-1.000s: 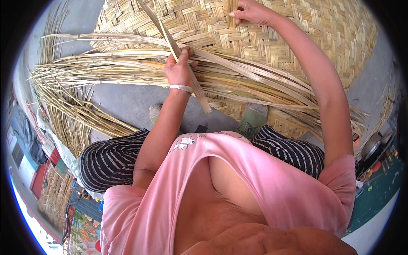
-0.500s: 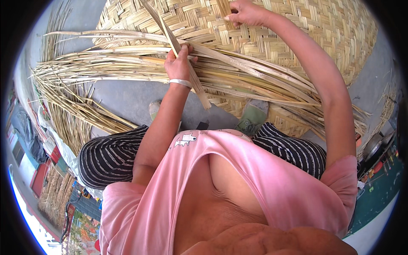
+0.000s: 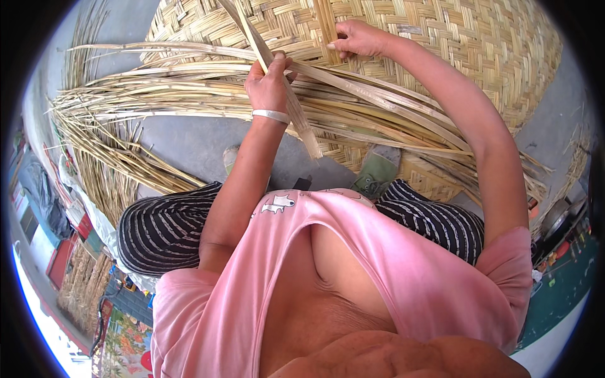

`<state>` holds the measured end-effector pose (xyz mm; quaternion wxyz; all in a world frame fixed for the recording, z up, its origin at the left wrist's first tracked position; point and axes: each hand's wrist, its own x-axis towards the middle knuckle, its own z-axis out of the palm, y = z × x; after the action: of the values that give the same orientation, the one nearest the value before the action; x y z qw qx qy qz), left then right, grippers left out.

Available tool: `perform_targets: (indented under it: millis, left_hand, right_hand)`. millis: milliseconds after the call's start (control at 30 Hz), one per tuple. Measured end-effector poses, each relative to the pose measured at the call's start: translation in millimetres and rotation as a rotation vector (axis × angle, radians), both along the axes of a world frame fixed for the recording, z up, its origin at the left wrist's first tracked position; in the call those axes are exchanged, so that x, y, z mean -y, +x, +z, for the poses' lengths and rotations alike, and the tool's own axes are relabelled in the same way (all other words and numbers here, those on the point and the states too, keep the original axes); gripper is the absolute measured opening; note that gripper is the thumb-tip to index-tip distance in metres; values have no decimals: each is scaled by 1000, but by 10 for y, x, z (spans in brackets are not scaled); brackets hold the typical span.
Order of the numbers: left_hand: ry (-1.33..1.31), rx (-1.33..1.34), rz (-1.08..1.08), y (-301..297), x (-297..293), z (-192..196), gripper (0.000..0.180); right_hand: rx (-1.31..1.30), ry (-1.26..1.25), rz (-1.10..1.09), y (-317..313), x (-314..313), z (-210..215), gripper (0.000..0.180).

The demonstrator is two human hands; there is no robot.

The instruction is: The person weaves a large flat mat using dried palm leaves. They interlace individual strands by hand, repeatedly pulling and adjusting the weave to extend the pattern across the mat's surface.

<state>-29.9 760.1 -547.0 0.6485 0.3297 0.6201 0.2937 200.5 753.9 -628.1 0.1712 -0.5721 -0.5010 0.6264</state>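
My left hand (image 3: 268, 88), with a pale bracelet at the wrist, is closed around flat split reed strips (image 3: 301, 126) that slant from the upper edge toward my feet. My right hand (image 3: 362, 39) is farther off, over the big herringbone-woven reed mat (image 3: 454, 44). Its thumb and fingers pinch the side of an upright reed strip (image 3: 324, 28) that stands out brownish against the weave. Under my left hand, a bundle of long loose reeds (image 3: 170, 94) lies across the near part of the mat.
More thin reeds (image 3: 120, 160) fan out on the grey floor (image 3: 189, 142) at the left. My green shoe (image 3: 378, 170) rests by the mat's near edge. Metal pans (image 3: 558, 217) and a green surface (image 3: 561, 283) are at the right. A dark plastic bag (image 3: 47, 195) lies far left.
My right hand has come slightly left and nearer, along with the upright strip. My left hand has shifted a little to the right, still holding its strips.
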Motion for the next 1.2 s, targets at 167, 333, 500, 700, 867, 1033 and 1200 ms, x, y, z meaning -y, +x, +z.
perform_targets:
  millis: [167, 333, 500, 700, 867, 1033, 1200]
  left_hand:
    - [92, 67, -152, 170, 2, 72, 29]
    - [52, -144, -369, 78, 117, -240, 29]
    - [37, -33, -283, 68, 136, -289, 28]
    - [-45, 41, -186, -7, 167, -328, 34]
    - [-49, 58, -162, -10, 168, -315, 31]
    - [-105, 123, -143, -78, 126, -326, 29]
    - [-152, 216, -100, -98, 93, -325, 29]
  right_hand:
    - [-5, 47, 34, -12, 44, -67, 30]
    - [-23, 54, 25, -37, 72, -48, 28]
    - [-81, -137, 31, -66, 66, 14, 28]
    - [-164, -213, -163, -72, 14, 20, 23]
    - [-389, -149, -438, 56, -482, 429, 24]
    - [-325, -161, -397, -100, -739, 321, 19]
    - [-280, -349, -353, -37, -517, 248, 20]
